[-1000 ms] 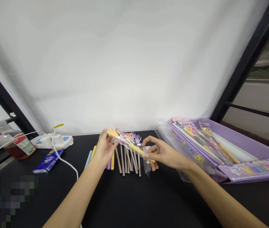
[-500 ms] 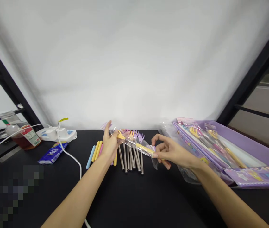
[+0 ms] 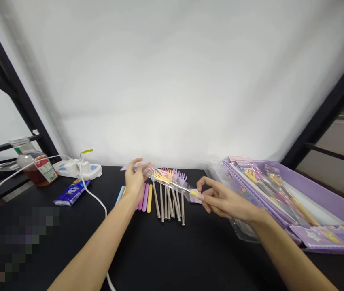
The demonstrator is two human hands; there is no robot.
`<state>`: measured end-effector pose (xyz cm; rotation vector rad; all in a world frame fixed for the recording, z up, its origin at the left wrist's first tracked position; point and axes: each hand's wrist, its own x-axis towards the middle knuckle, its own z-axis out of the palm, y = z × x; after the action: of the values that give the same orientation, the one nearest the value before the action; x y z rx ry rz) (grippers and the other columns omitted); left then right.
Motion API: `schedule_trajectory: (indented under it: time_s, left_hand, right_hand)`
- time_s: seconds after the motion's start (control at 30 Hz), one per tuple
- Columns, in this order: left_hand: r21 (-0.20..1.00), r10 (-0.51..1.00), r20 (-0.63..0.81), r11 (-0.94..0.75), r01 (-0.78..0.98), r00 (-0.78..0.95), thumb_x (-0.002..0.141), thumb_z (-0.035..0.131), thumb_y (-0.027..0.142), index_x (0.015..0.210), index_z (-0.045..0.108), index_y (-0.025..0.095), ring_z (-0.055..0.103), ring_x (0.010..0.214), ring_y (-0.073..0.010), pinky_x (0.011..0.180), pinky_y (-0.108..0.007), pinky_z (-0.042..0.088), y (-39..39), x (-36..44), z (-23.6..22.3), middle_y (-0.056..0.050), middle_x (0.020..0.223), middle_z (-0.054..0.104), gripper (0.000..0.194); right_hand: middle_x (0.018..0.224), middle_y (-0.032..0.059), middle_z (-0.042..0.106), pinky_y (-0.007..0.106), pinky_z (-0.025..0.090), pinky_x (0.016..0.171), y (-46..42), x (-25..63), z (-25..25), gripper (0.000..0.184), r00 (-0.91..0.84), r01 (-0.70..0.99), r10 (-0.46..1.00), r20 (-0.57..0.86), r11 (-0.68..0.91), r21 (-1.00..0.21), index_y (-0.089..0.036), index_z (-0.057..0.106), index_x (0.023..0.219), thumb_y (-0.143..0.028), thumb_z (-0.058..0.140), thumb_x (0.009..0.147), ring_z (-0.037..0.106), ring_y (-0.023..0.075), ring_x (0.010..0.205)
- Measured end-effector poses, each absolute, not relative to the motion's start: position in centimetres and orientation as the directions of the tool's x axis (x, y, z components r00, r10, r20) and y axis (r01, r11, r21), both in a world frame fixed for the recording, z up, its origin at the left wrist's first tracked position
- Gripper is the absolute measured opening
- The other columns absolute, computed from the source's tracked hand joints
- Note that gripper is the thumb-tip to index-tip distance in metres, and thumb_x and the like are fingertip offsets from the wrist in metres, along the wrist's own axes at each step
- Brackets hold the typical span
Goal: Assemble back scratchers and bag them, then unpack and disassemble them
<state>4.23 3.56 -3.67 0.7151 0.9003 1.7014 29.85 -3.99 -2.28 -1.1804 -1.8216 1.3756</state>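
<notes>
A yellow back scratcher (image 3: 180, 187) with a claw-shaped head and metal rod slants between my hands, in a clear plastic sleeve (image 3: 150, 169). My left hand (image 3: 136, 178) is closed on the sleeve's left end, beyond the claw. My right hand (image 3: 220, 197) pinches the yellow handle end, where a pale label also shows; whether plastic lies between the fingers I cannot tell. Beneath lie several metal scratcher rods (image 3: 172, 206) with purple, pink and yellow claws. Several coloured handles (image 3: 145, 198) lie left of them, partly behind my left hand.
At right, a purple box (image 3: 320, 184) holds more wrapped scratchers, with clear plastic wrap (image 3: 245, 232) beside it. To the left stand a bottle of brown liquid (image 3: 37, 165), a white power strip (image 3: 94, 169) and a blue packet (image 3: 72, 192). A white cable (image 3: 99, 201) crosses the black table.
The claw now shows clear of my left hand's fingers, and more metal rod is visible between my hands. Less of the yellow handle shows beside my right hand. The view has shifted slightly.
</notes>
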Motion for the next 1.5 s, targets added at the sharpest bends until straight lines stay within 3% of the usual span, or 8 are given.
schedule_trajectory:
  time_s: [0.17,0.33,0.47,0.7,1.03,1.17,1.3,1.5]
  left_hand:
    - [0.772,0.914,-0.077,-0.198,-0.604,-0.398,0.086,0.05,-0.004,0.112,0.052,0.023,0.072,0.076,-0.0131,0.072,-0.024,0.059,5.2,1.3,-3.5,-0.005,0.097,0.065,0.038]
    - [0.782,0.926,-0.153,-0.1,-0.615,-0.346,0.079,0.051,-0.011,0.115,0.054,0.022,0.068,0.064,-0.0096,0.065,-0.021,0.058,4.8,2.1,-4.0,-0.003,0.089,0.064,0.049]
    - [0.842,0.995,-0.102,0.082,-0.533,-0.008,0.084,0.059,0.004,0.107,0.061,0.013,0.073,0.075,-0.0205,0.073,-0.033,0.059,3.0,4.4,-3.4,-0.011,0.088,0.07,0.026]
    - [0.983,0.896,0.087,-0.005,-0.186,0.435,0.082,0.073,0.029,0.117,0.062,0.015,0.069,0.068,-0.0144,0.057,-0.021,0.05,-0.3,7.8,-3.5,-0.011,0.099,0.07,0.039]
    - [0.993,0.805,0.116,-0.111,-0.046,0.581,0.078,0.073,0.024,0.146,0.039,0.024,0.068,0.065,-0.0161,0.044,-0.019,0.045,-1.2,7.7,-4.2,-0.007,0.095,0.069,0.076]
    - [0.984,0.801,0.16,-0.176,-0.028,0.577,0.079,0.074,0.027,0.146,0.04,0.025,0.066,0.059,-0.0133,0.043,-0.02,0.047,-1.4,7.8,-3.9,-0.011,0.11,0.067,0.075]
    - [0.987,0.767,0.091,-0.154,0.044,0.635,0.082,0.067,0.02,0.148,0.036,0.023,0.062,0.051,-0.013,0.043,-0.019,0.045,-2.1,8.0,-3.5,-0.003,0.073,0.069,0.073]
    - [0.984,0.742,0.067,-0.161,0.08,0.667,0.083,0.066,0.02,0.151,0.031,0.024,0.066,0.058,-0.0164,0.045,-0.02,0.046,-2.4,8.1,-3.6,-0.003,0.072,0.07,0.077]
  right_hand:
    - [0.096,0.0073,0.071,0.022,0.036,0.037,-5.0,32.0,-1.1,0.051,-0.493,0.07,0.869,-0.046,-0.013,-0.997,-0.03,0.038,0.134,-0.046,0.058,0.09,0.052,0.0082,0.037]
    - [0.087,-0.0002,0.064,0.024,0.037,0.041,-5.2,31.7,-0.8,0.072,-0.335,-0.234,0.937,0.1,0.02,-0.972,-0.038,0.041,0.137,-0.032,0.074,0.073,0.05,0.0092,0.045]
    - [0.066,-0.0027,0.052,0.024,0.04,0.049,-4.4,29.8,-1.3,0.04,-0.303,-0.288,0.952,0.046,-0.046,-0.957,-0.025,0.056,0.118,-0.034,0.068,0.082,0.05,0.0107,0.051]
    - [0.052,-0.0085,0.04,0.021,0.017,0.037,-3.9,27.6,-3.0,0.03,-0.312,-0.088,0.949,0.051,0.025,-0.996,-0.02,0.056,0.094,-0.05,0.055,0.094,0.024,0.0041,0.036]
    - [0.052,-0.0078,0.032,0.023,0.019,0.041,-4.2,26.8,-3.1,0.053,-0.324,0.362,0.939,0.119,0.24,-0.901,-0.019,0.059,0.133,-0.052,0.054,0.092,0.024,0.0081,0.044]
    - [0.063,-0.0032,0.049,0.025,0.026,0.048,-3.6,26.9,-3.5,0.043,-0.13,0.457,0.942,0.308,0.333,-0.825,-0.021,0.066,0.12,-0.049,0.058,0.089,0.032,0.0101,0.051]
    - [0.058,-0.0042,0.045,0.025,0.028,0.05,-3.4,27.4,-3.7,0.031,-0.065,0.534,0.938,0.34,0.32,-0.783,-0.02,0.067,0.099,-0.048,0.061,0.086,0.036,0.012,0.053]
    - [0.057,-0.0044,0.048,0.024,0.029,0.051,-3.4,27.9,-3.6,0.023,-0.058,0.583,0.925,0.376,0.337,-0.739,-0.019,0.063,0.087,-0.042,0.063,0.084,0.039,0.0117,0.053]
